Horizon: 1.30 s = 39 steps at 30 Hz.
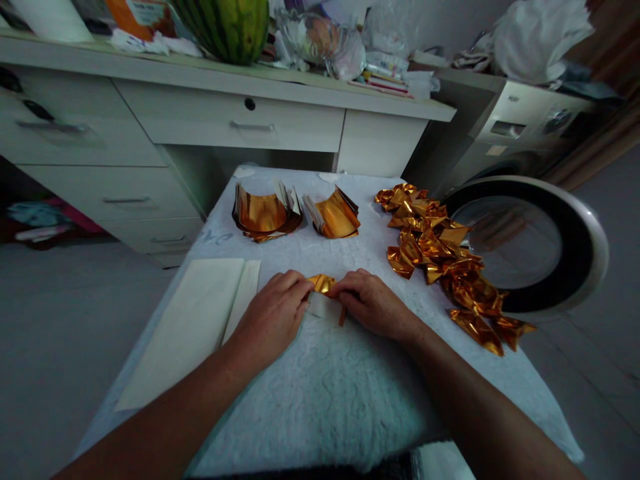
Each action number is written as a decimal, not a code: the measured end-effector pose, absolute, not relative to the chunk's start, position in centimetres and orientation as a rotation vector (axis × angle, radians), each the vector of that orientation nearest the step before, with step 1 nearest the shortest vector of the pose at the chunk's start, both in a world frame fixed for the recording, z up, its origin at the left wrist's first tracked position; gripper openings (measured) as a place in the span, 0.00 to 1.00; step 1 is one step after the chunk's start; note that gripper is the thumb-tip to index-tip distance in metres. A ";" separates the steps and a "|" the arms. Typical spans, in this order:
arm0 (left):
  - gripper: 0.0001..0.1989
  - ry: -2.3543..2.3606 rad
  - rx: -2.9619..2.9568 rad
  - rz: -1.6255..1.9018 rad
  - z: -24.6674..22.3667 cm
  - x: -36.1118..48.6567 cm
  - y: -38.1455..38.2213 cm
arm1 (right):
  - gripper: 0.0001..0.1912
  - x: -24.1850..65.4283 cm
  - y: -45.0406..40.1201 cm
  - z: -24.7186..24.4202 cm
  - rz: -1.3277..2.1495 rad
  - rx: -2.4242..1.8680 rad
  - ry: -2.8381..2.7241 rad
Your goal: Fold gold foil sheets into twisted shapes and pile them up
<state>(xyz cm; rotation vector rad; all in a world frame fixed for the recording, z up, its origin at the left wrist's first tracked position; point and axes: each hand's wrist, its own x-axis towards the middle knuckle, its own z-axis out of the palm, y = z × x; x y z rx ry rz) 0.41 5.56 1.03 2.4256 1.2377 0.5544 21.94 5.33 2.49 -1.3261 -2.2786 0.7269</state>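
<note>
While pinching the left end of a small gold foil sheet (321, 285) in the thumb and fingers of the left hand (277, 303), grips its right end in the bent fingers of the right hand (374, 303). Holds it, gold above a pale lower part, at or just above the middle of the pale cloth (325, 393). Faces two curved foil stacks (265, 213) just beyond, side by side. Has white paper (185, 320) beside the left forearm, and folded gold pieces (453, 268) heaped rightward. Farther off, faces a white desk (300, 127) bearing a watermelon (225, 30), and an open-doored washing machine (533, 110).
</note>
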 end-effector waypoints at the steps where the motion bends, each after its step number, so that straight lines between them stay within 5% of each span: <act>1: 0.12 1.221 2.432 0.555 1.0 0.5 5.5 | 0.13 22.0 5.3 2.5 0.732 -1.326 -2.276; 11: 0.09 1.099 2.528 0.503 0.9 0.7 5.1 | 0.19 23.0 5.3 3.2 0.805 -1.270 -2.397; 26: 0.12 1.134 2.520 0.521 0.7 0.5 4.9 | 0.07 24.0 5.7 2.7 0.832 -1.199 -2.463; 39: 0.14 1.032 2.524 0.549 1.0 0.8 5.1 | 0.15 23.2 5.1 3.1 0.770 -1.199 -2.402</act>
